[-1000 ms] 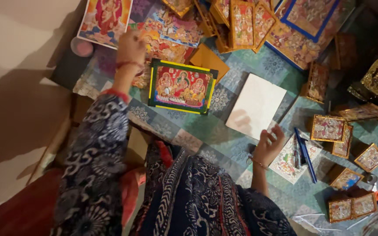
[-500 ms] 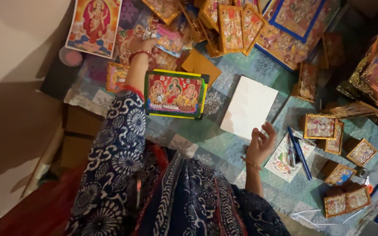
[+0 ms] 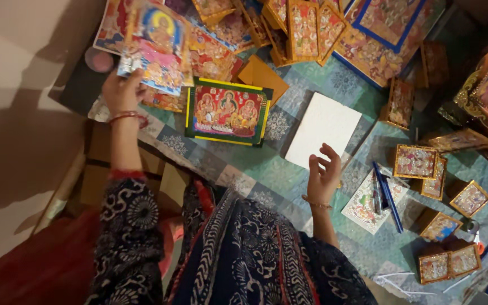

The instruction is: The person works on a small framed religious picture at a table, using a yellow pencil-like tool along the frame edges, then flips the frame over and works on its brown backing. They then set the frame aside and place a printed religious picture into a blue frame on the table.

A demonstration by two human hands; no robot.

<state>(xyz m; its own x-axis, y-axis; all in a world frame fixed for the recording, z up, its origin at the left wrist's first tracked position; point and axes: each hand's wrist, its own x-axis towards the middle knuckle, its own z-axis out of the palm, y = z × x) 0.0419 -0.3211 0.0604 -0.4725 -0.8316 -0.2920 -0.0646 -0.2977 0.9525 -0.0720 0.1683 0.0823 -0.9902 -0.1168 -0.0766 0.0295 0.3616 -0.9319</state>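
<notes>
Seeing left hand (image 3: 121, 93) pinching blue print (image 3: 155, 48), now lifted far-left; right hand (image 3: 323, 178) hovering spread near white board (image 3: 323, 129).

I see flat brown cardboard boxes (image 3: 105, 169) stacked at floor level, left of patterned cloth, below left forearm. Small round pink lid or container (image 3: 99, 59) sits on dark surface upper left. No labels, signs, screens visible.

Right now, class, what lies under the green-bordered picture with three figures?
The green-bordered picture lies flat on the patterned teal cloth, its upper right corner over an orange card. Whatever is directly beneath its middle is hidden.
</notes>
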